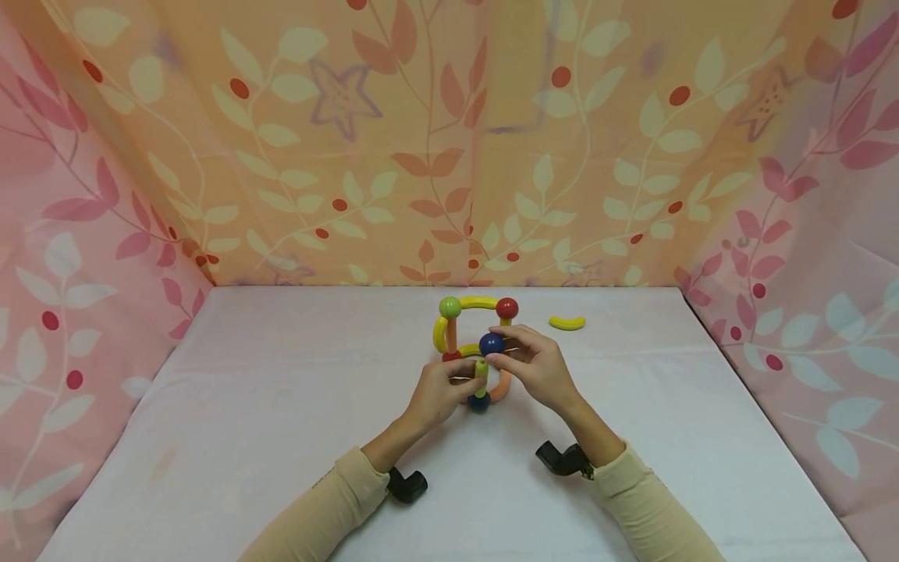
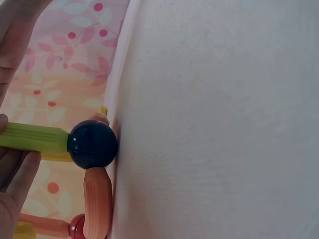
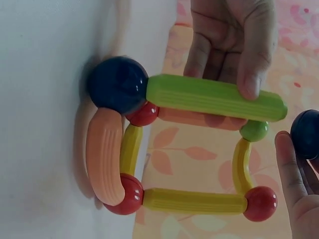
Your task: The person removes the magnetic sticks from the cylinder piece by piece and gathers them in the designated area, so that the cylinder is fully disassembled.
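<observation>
On the white cloth, a ball-and-rod frame stands partly hidden by the left hand, pinching its ridged green rod, and the right hand, gripping a glossy navy ball cropped in its wrist view.

Booth-like space, building type unclear: leaf-print cloth hangs around three sides of a white-covered table.
</observation>
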A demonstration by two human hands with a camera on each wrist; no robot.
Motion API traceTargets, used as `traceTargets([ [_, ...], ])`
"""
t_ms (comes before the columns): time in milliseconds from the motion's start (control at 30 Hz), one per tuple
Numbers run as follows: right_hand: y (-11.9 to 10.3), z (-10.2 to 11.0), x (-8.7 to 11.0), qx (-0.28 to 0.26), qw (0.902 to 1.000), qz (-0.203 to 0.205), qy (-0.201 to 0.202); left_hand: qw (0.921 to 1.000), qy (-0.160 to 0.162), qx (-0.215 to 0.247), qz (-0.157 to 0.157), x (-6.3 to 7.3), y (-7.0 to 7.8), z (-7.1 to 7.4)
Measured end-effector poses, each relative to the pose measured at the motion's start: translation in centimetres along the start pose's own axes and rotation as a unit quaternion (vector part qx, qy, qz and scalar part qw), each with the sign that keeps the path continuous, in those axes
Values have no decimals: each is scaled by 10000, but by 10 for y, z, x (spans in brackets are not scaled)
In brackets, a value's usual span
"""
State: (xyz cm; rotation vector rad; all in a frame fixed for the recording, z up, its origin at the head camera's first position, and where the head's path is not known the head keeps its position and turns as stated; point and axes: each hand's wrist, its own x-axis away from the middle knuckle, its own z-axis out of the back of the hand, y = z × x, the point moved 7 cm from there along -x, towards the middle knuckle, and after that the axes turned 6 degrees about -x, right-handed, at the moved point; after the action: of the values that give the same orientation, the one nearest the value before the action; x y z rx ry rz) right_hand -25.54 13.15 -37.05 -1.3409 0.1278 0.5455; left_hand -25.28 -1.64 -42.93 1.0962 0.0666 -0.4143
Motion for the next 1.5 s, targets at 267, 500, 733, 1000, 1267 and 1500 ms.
traceTargets([
  [267, -5, 20, -3, -14, 9994, 194, 292, 10000, -68, 29, 66, 1, 0, 0],
  [500, -7, 42, -7, 223, 9979, 233, 569, 9998, -121, 132, 112, 0, -2, -1],
  [733, 2, 64, -17, 416, 9960, 143, 773, 9999, -80, 72, 112, 0, -3, -2],
  [1000, 36, 89, -40, 889, 9903, -477, 953, 9997, -131, 198, 92, -1, -4, -1],
  [1267, 73, 102, -73, 1720, 9766, -1105, 675, 9999, -47, 138, 21, -2, -5, 1],
  [1500, 107, 113, -94, 1940, 9655, -1669, 478, 10000, -33, 70, -6, -2, -3, -2],
])
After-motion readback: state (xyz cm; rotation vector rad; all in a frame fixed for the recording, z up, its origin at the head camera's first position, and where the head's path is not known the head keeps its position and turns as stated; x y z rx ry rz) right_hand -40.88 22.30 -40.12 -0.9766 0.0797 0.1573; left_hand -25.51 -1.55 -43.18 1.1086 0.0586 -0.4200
